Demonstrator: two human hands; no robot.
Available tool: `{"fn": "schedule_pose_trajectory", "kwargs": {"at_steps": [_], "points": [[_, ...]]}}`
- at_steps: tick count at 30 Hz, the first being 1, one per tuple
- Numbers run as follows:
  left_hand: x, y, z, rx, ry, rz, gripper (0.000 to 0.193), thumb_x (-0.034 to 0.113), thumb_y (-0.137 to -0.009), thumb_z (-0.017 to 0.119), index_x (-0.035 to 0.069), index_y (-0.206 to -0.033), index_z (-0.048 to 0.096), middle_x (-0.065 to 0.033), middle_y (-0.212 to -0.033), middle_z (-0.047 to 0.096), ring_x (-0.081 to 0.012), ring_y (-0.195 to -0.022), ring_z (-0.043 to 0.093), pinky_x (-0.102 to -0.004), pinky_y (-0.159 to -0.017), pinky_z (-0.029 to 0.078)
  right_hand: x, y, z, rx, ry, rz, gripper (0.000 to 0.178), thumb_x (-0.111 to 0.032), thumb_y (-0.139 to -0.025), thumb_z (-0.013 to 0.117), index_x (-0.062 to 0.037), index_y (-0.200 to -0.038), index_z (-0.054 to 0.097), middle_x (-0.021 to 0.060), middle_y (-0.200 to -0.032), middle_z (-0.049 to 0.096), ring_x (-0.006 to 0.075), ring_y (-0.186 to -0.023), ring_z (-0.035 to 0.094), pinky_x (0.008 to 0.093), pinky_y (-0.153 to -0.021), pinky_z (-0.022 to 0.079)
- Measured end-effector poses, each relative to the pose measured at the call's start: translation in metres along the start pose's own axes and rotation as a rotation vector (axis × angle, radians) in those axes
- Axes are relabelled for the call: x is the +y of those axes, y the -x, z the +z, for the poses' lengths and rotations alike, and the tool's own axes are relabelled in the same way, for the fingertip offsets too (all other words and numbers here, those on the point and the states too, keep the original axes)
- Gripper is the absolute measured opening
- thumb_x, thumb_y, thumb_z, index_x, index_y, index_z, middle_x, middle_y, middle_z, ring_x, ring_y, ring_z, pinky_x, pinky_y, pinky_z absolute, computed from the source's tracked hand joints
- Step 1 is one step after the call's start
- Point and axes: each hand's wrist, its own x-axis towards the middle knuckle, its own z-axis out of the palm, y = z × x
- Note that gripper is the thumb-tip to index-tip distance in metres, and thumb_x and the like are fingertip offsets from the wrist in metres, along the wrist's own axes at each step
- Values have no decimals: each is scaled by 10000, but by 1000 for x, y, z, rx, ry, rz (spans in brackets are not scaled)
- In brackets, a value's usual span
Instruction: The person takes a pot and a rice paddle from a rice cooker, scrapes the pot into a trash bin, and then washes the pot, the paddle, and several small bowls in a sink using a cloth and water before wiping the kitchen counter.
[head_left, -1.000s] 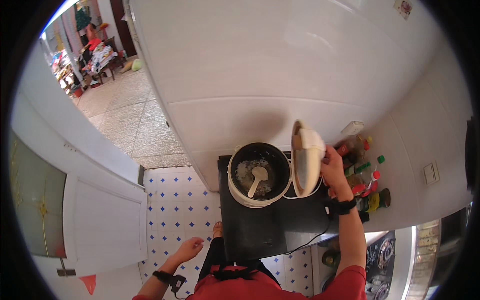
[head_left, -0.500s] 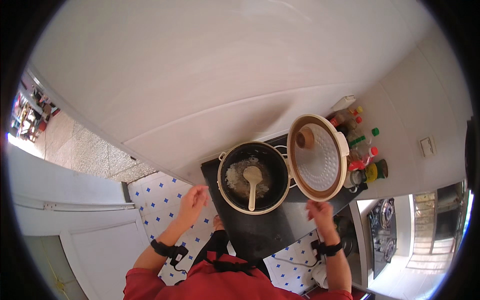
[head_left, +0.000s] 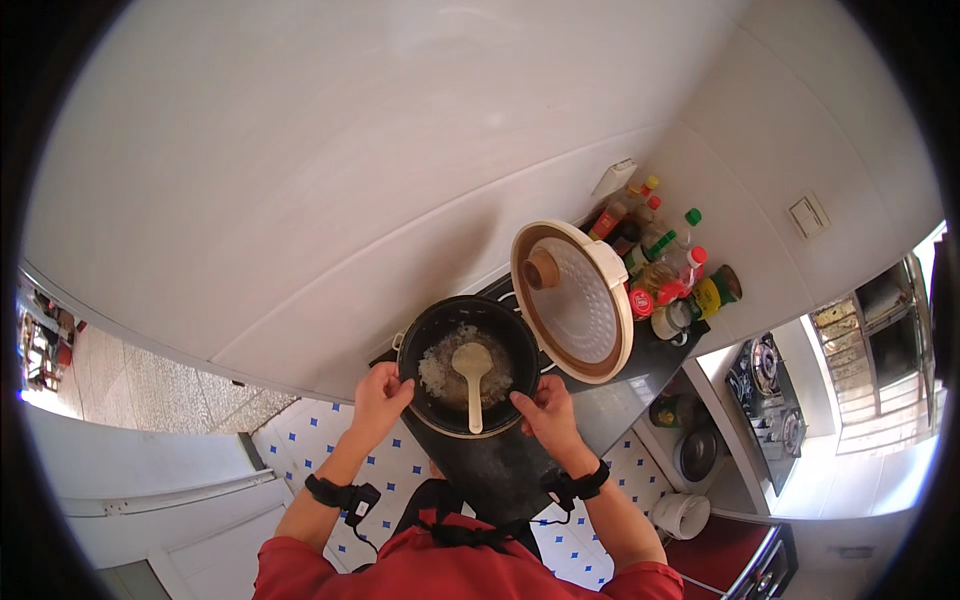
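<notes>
While red sleeves [head_left: 300, 568] and black wrist straps [head_left: 330, 492] sit closest to me, I follow the forearms up to two hands set on opposite sides of a dark pot [head_left: 513, 342]. The left hand [head_left: 381, 395] is narrow, thumb at the left rim; the right hand [head_left: 549, 413] closes on the right rim, thumb on top. I cannot tell how firmly either one grips, since the fingers under the edge are hidden. The pot stands on the black counter [head_left: 480, 480] near the wall, and I cannot make out whether it rests fully down in its cooker or is slightly raised. Inside, a pale rice spoon [head_left: 473, 370] lies with its handle toward me, its bowl over a patchy layer of rice [head_left: 436, 373]. As I judge it, the opening is done, because the lid [head_left: 590, 305] stands tilted back to the right, underside showing, and both hands are placed; what is left undone is any emptying, as rice and spoon are both in there. Beyond the lid, capped bottles [head_left: 690, 268] crowd the corner
</notes>
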Motion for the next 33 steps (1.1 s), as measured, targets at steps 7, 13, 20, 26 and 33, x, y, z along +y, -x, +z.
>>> {"fn": "schedule_pose_trajectory", "kwargs": {"at_steps": [7, 13, 20, 26, 33], "points": [[54, 61, 2, 342, 589, 225, 282, 56, -784, 615, 27, -1052, 533, -38, -917, 593, -137, -840, 579, -269, -730, 470, -28, 50, -5, -77, -288, -273, 182, -20, -828, 588, -46, -915, 430, 9, -771, 521, 55, -552, 467, 199, -465, 382], [45, 131, 6, -247, 961, -488, 478, -9, -787, 459, 5, -1262, 414, -127, -1175, 537, -276, -1052, 562, -399, -857, 499, -38, 94, -17, -39, -80, -310, 206, -24, -800, 637, -54, -928, 479, -10, -774, 514, 52, -639, 473, 211, -521, 377], [78, 207, 70, -186, 962, -271, 544, -57, -776, 401, 61, -1306, 362, -97, -1144, 517, -199, -982, 565, -310, -841, 486, -20, 168, -30, 56, 857, -726, 478, -334, -799, 635, -81, -1184, 509, 110, -833, 632, 293, -748, 618, 397, -624, 490], [86, 262, 130, -241, 928, -189, 779, -113, -754, 355, 167, -1417, 56, -117, -1319, 343, -230, -1169, 434, -344, -931, 429, 16, 217, -106, 26, 651, -547, 353, -184, -832, 553, -58, -1162, 530, 202, -752, 625, 391, -709, 609, 464, -587, 469], [53, 318, 203, -322, 866, -158, 781, -145, -710, 359, 137, -1401, 128, -96, -1291, 353, -197, -1150, 413, -304, -927, 402, 24, 255, -171, 96, 1038, -729, 445, -37, -752, 525, 6, -1192, 470, 178, -795, 613, 320, -643, 618, 410, -499, 481]]}}
